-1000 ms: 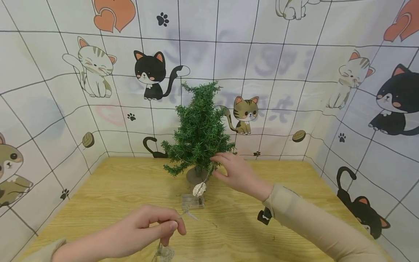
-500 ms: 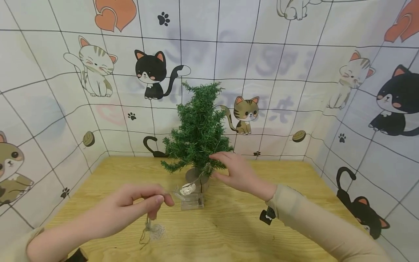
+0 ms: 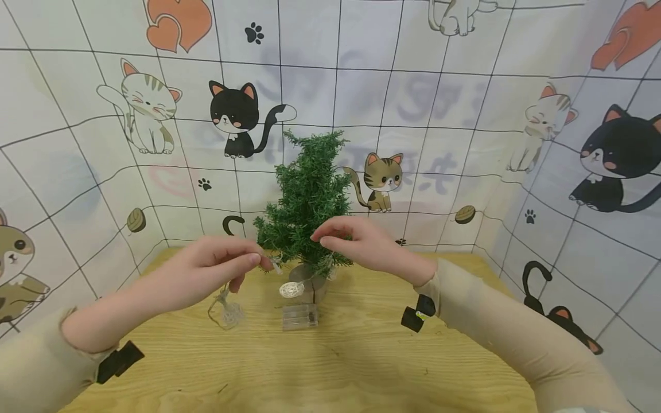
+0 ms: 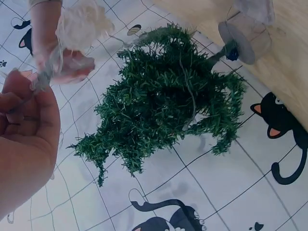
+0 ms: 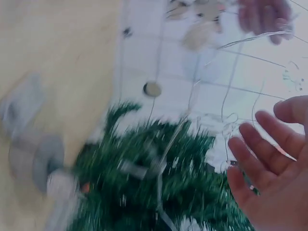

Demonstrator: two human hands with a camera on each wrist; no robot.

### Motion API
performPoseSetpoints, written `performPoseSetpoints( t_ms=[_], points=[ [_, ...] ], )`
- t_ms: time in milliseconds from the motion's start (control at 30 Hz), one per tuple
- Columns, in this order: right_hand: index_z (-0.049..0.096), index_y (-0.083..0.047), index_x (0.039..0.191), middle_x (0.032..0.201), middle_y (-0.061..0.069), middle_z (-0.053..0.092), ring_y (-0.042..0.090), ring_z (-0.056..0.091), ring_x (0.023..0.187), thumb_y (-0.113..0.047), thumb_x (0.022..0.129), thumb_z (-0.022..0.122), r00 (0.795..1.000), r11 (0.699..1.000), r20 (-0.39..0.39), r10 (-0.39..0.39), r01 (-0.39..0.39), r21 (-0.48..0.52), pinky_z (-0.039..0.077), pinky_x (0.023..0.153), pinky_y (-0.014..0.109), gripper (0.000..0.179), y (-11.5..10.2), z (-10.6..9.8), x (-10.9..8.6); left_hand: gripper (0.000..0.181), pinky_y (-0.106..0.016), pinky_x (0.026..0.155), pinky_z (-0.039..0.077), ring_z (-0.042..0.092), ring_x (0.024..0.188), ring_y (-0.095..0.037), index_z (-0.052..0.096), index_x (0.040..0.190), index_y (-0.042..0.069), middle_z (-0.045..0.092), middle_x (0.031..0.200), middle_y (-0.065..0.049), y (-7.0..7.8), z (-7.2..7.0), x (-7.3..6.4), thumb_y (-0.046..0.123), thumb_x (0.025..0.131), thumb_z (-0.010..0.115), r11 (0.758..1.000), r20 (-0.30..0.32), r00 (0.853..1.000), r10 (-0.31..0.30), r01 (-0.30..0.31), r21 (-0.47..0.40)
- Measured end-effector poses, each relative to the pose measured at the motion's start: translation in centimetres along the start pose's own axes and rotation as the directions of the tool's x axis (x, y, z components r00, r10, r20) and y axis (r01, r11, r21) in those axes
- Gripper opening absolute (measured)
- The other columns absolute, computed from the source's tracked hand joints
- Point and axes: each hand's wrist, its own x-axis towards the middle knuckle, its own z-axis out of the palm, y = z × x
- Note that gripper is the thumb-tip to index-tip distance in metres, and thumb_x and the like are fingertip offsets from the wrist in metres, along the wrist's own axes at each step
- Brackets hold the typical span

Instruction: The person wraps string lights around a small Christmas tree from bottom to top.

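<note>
A small green artificial Christmas tree (image 3: 310, 195) stands on its round grey base (image 3: 306, 281). At its lower left, my left hand (image 3: 214, 267) pinches the thin wire of a string light between thumb and fingers. From that hand hangs a whitish woven ball (image 3: 231, 314). Another pale ball (image 3: 292, 289) dangles in front of the base, with wire running up into the lower branches. My right hand (image 3: 361, 244) is at the tree's lower right branches. In the right wrist view its fingers (image 5: 262, 149) are spread and loosely bent, with nothing between them.
A clear plastic battery box (image 3: 300, 317) sits in front of the tree base on the wooden table (image 3: 289, 373). Behind and at both sides hangs a white gridded cloth (image 3: 434, 103) printed with cats. Each wrist carries a black camera strap (image 3: 120, 361).
My left hand has risen towards the tree's lower left, carrying the wire and hanging ball. My right hand has moved slightly up and left from the lower branch.
</note>
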Motion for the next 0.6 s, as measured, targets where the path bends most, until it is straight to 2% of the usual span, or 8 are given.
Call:
performPoseSetpoints(
  t_ms=[33, 100, 167, 233, 367, 433, 500, 600],
  points=[
    [0.068, -0.008, 0.117, 0.114, 0.004, 0.067, 0.013, 0.061, 0.104, -0.018, 0.101, 0.054, 0.999, 0.996, 0.037, 0.027, -0.030, 0.089, 0.048, 0.091, 0.037, 0.023, -0.3, 0.0, 0.5, 0.022, -0.030, 0.058, 0.045, 0.052, 0.060, -0.017, 0.070, 0.107, 0.021, 0.057, 0.069, 0.004, 0.0, -0.1, 0.4, 0.017, 0.103, 0.048, 1.000, 0.012, 1.000, -0.007, 0.007, 0.004],
    [0.068, -0.006, 0.116, 0.114, 0.005, 0.067, 0.015, 0.061, 0.106, -0.019, 0.103, 0.050, 0.990, 0.962, 0.120, 0.076, -0.104, 0.252, 0.047, 0.094, 0.036, 0.026, -0.8, 0.1, 1.6, 0.021, -0.030, 0.058, 0.046, 0.051, 0.063, -0.018, 0.070, 0.106, 0.021, 0.060, 0.076, 0.005, -0.1, 0.0, 1.2, 0.017, 0.103, 0.050, 1.000, 0.025, 1.000, 0.006, -0.006, 0.014],
    [0.068, -0.003, 0.114, 0.111, 0.008, 0.068, 0.018, 0.062, 0.106, -0.020, 0.104, 0.047, 0.971, 0.902, 0.212, 0.106, -0.184, 0.391, 0.045, 0.097, 0.036, 0.029, -1.1, 0.6, 2.6, 0.020, -0.030, 0.062, 0.046, 0.051, 0.068, -0.016, 0.071, 0.104, 0.023, 0.063, 0.084, 0.007, -0.2, 0.3, 1.9, 0.017, 0.102, 0.051, 1.000, 0.039, 0.999, 0.021, -0.022, 0.019],
    [0.069, 0.001, 0.109, 0.106, 0.009, 0.069, 0.020, 0.063, 0.103, -0.022, 0.105, 0.043, 0.943, 0.830, 0.313, 0.114, -0.264, 0.491, 0.045, 0.098, 0.036, 0.035, -1.3, 1.3, 3.5, 0.020, -0.031, 0.067, 0.047, 0.053, 0.074, -0.016, 0.071, 0.101, 0.023, 0.066, 0.093, 0.008, -0.2, 0.7, 2.5, 0.015, 0.102, 0.052, 0.999, 0.057, 0.997, 0.051, -0.051, 0.009],
    [0.065, 0.006, 0.110, 0.102, 0.009, 0.069, 0.021, 0.063, 0.097, -0.031, 0.108, 0.030, 0.860, 0.720, 0.506, 0.063, -0.390, 0.573, 0.046, 0.096, 0.036, 0.051, -1.2, 3.3, 4.8, 0.022, -0.030, 0.064, 0.048, 0.056, 0.070, -0.019, 0.069, 0.092, 0.021, 0.064, 0.084, 0.001, -0.3, 1.6, 3.5, 0.013, 0.102, 0.051, 0.994, 0.117, 0.988, 0.105, -0.101, -0.037],
    [0.061, 0.007, 0.114, 0.102, 0.010, 0.069, 0.021, 0.064, 0.095, -0.035, 0.108, 0.026, 0.821, 0.691, 0.570, 0.023, -0.425, 0.585, 0.048, 0.092, 0.035, 0.055, -1.2, 4.2, 5.1, 0.023, -0.029, 0.059, 0.049, 0.058, 0.065, -0.020, 0.068, 0.089, 0.020, 0.063, 0.076, -0.002, -0.2, 2.1, 3.9, 0.013, 0.102, 0.051, 0.993, 0.152, 0.981, 0.119, -0.113, -0.046],
    [0.060, 0.003, 0.113, 0.097, 0.010, 0.069, 0.021, 0.066, 0.088, -0.038, 0.107, 0.026, 0.799, 0.665, 0.601, 0.008, -0.453, 0.593, 0.051, 0.084, 0.034, 0.054, -1.3, 5.0, 5.2, 0.022, -0.028, 0.055, 0.048, 0.058, 0.058, -0.018, 0.067, 0.087, 0.020, 0.061, 0.070, -0.002, -0.1, 2.6, 4.1, 0.014, 0.101, 0.051, 0.990, 0.177, 0.974, 0.144, -0.141, -0.029],
    [0.060, 0.002, 0.101, 0.088, 0.012, 0.069, 0.020, 0.066, 0.080, -0.025, 0.106, 0.031, 0.782, 0.629, 0.623, -0.029, -0.470, 0.619, 0.051, 0.075, 0.030, 0.039, -1.2, 5.8, 5.1, 0.019, -0.026, 0.055, 0.047, 0.056, 0.052, -0.010, 0.066, 0.088, 0.021, 0.058, 0.067, 0.004, 0.2, 3.3, 4.2, 0.014, 0.100, 0.054, 0.984, 0.201, 0.966, 0.165, -0.174, 0.027]
  ],
)
